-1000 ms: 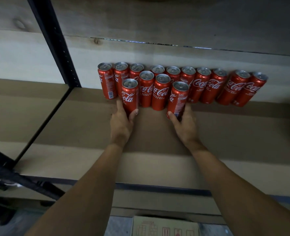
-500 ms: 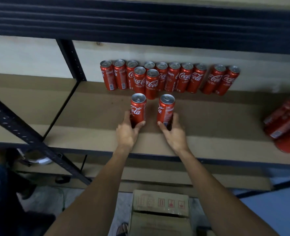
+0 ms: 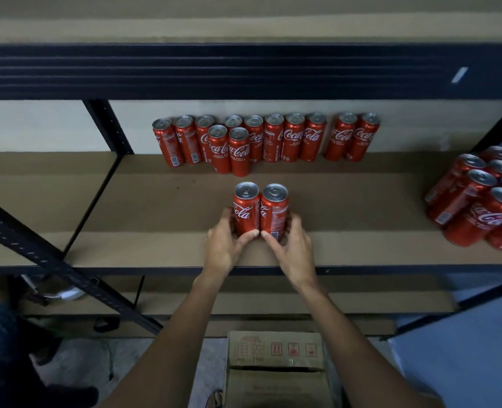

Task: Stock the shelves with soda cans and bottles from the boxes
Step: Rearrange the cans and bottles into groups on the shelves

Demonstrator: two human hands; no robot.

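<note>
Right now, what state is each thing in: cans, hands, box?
Left hand: gripping the left can.
Right hand: gripping the right can.
Both cans: upright, sealed, touching each other.
Back row of cans: upright, against the wall.
Cans at right: upright, clustered.
Box: on floor, flaps unclear.

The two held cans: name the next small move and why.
Probably slide the pair of cans back beside the second-row cans. The left hand and right hand each grip one, upright and touching, near the shelf front; that spot looks free.
</note>
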